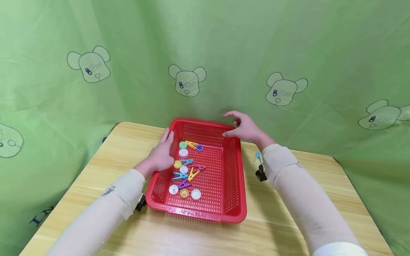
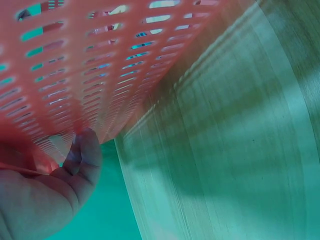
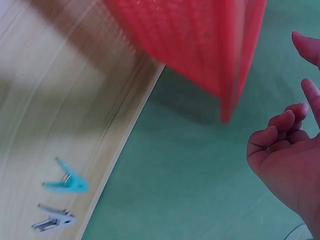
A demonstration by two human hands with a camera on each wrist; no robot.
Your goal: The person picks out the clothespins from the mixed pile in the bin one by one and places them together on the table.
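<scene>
A red perforated plastic basket (image 1: pixel 205 209) sits on the wooden table, holding several bottle caps and small plastic clothespins mostly toward its left side. My left hand (image 1: pixel 161 154) grips the basket's left rim, the thumb side inside and fingers along the outside. From the left wrist view, that hand (image 2: pixel 55 195) shows against the basket's outer wall (image 2: pixel 75 100). Over the back right corner is my right hand (image 1: pixel 243 126), thumb and forefinger spread apart with nothing between them. In the right wrist view this hand (image 3: pixel 295 145) is apart from the basket (image 3: pixel 185 45), its other fingers bent.
A light blue clothespin (image 1: pixel 258 156) lies on the table right of the basket, under the right forearm. Beside it in the right wrist view is a grey clothespin (image 3: pixel 54 219). Green printed cloth (image 1: pixel 224 53) hangs behind the table's back edge.
</scene>
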